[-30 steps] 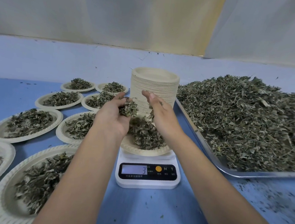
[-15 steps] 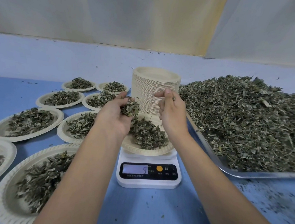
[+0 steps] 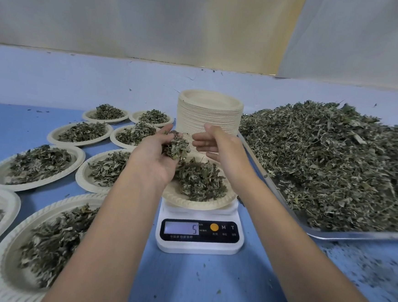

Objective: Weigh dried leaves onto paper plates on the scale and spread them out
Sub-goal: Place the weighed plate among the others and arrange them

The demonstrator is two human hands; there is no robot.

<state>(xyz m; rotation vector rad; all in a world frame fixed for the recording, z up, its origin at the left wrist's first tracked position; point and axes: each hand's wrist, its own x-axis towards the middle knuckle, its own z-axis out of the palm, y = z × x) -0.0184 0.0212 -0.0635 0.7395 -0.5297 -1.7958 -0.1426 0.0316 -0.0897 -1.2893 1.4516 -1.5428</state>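
Cupping dried leaves (image 3: 175, 147), the left hand (image 3: 153, 159) hangs over the left rim of the paper plate (image 3: 184, 202) on the scale (image 3: 198, 247). The right hand (image 3: 224, 152), slack and empty, faces it across a narrow gap

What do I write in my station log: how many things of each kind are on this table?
Filled paper plates laid out at left: 8 (one cut off by the frame edge)
Paper plate being filled on the scale: 1
Stack of empty plates: 1
Scale: 1
Metal tray of dried leaves: 1
Total: 12
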